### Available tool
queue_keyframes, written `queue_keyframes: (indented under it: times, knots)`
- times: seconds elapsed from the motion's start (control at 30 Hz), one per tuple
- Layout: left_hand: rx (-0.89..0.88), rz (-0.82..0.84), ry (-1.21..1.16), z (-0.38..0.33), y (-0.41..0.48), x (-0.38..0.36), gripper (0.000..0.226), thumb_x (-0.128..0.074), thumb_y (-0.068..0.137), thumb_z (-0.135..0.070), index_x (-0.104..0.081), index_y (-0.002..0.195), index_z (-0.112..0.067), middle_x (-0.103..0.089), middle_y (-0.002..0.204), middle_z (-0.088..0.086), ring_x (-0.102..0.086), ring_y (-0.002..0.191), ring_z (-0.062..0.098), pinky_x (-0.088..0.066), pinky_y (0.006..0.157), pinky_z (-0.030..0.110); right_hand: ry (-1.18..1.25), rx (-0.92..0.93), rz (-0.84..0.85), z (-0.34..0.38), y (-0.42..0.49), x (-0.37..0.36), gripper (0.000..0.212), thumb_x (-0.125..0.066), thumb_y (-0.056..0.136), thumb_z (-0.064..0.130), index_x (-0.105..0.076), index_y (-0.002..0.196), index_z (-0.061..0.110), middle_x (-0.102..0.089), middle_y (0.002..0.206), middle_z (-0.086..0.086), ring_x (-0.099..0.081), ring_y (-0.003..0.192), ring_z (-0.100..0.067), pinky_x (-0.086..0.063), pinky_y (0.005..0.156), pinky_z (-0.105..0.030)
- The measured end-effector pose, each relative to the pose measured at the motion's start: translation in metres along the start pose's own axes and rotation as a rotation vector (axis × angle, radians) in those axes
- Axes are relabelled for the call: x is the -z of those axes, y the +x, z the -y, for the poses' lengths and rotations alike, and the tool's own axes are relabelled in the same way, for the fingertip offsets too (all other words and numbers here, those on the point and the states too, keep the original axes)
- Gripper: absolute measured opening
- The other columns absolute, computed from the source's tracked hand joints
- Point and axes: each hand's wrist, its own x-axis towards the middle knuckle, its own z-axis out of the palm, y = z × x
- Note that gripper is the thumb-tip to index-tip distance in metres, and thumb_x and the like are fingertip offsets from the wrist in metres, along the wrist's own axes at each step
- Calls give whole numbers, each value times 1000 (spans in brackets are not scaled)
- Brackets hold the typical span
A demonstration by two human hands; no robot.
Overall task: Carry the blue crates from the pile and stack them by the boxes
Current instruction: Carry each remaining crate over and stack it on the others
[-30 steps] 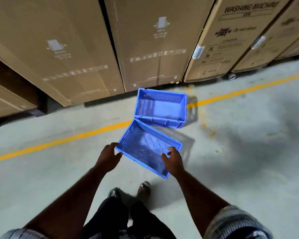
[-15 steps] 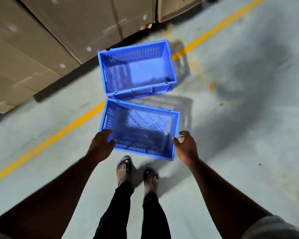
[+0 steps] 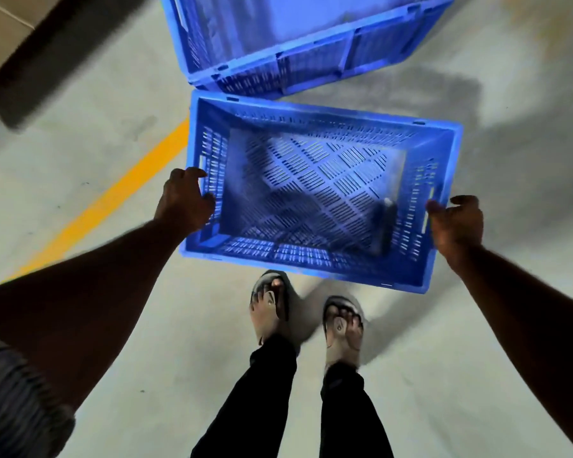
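Note:
I hold an empty blue slotted crate (image 3: pixel 311 193) low over the concrete floor, just in front of my feet. My left hand (image 3: pixel 186 200) grips its left wall, fingers over the rim and thumb inside. At the right rim, my right hand (image 3: pixel 457 226) pinches the outer edge with thumb and curled fingers. A second blue crate (image 3: pixel 295 57) stands on the floor directly beyond it, their long sides nearly touching. The held crate's near edge overlaps the toes of my left foot.
A yellow floor line (image 3: pixel 113 203) runs diagonally under the crates on the left. The bottom corner of a cardboard box (image 3: pixel 0 38) and its dark shadow show at the top left. My sandalled feet (image 3: pixel 305 315) stand close behind the held crate.
My head has tipped down and I have bent lower. The held crate has come level and dropped nearer the floor, close behind the standing crate. Both hands stay on its ends.

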Motion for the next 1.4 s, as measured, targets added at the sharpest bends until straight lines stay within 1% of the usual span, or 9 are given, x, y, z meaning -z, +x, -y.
queue_keyframes:
  times: [0.3,0.47,0.63,0.83,1.0,1.07,1.2,1.3,1.4]
  knots:
    - [-132,-301,5,16,27,-14,27,-47,79,-6,-57,105,-9,-48,111,22,-50,99,39,-42,82,40,-60,11,-115,-3,3,-37,56,-66,83,34,-44,126,6,-54,125,-24,-54,115,-45,-44,98,-50]
    - [-208,-251,-72,24,33,-20,39,-52,85,-3,-47,123,-10,-47,125,20,-50,108,40,-42,91,43,-133,-3,-160,2,5,-48,63,-61,83,36,-35,136,15,-52,130,-20,-53,117,-45,-42,98,-55]
    - [-213,-193,-198,28,34,-29,47,-47,95,-13,-33,139,-19,-49,134,18,-53,104,37,-36,82,30,-89,23,-193,-4,12,-56,69,-57,83,40,-28,143,22,-56,129,-17,-57,113,-43,-43,99,-53]
    - [-91,-146,-209,24,22,-26,57,-37,96,-19,-16,146,-39,-63,94,16,-58,74,36,-50,69,45,-23,146,-153,-20,12,-43,59,-53,93,34,-30,146,22,-65,120,-16,-61,107,-38,-44,85,-35]
    - [-79,-142,-255,26,0,-10,56,-38,95,-26,-18,136,-58,-67,92,13,-63,74,38,-54,72,51,33,170,-150,-24,-8,-21,45,-46,99,34,-39,143,27,-68,110,-9,-64,102,-32,-44,84,-31]
    - [-92,-150,-263,25,-9,-1,55,-37,95,-27,-15,130,-64,-67,97,12,-64,76,39,-55,73,52,76,158,-141,-26,-13,-12,40,-44,99,40,-44,138,32,-66,101,-3,-63,94,-28,-46,86,-33]
    - [-107,-175,-249,20,-28,21,47,-37,99,-33,-18,130,-62,-67,94,15,-64,75,40,-54,76,52,210,76,-95,-47,3,7,56,-35,73,91,-51,116,59,-68,94,-4,-60,82,-29,-51,80,-52]
    - [-139,-194,-251,8,-46,40,44,-38,101,-31,-21,129,-60,-67,90,17,-64,72,38,-53,75,49,259,88,-51,-74,20,25,72,-37,64,96,-52,122,55,-58,93,7,-50,85,-22,-42,78,-46]
    - [-146,-216,-268,-9,-64,63,42,-38,101,-31,-22,126,-61,-67,89,16,-64,72,38,-52,76,47,317,71,-42,-49,-10,59,67,-39,71,92,-54,122,51,-57,88,9,-51,79,-22,-43,75,-44]
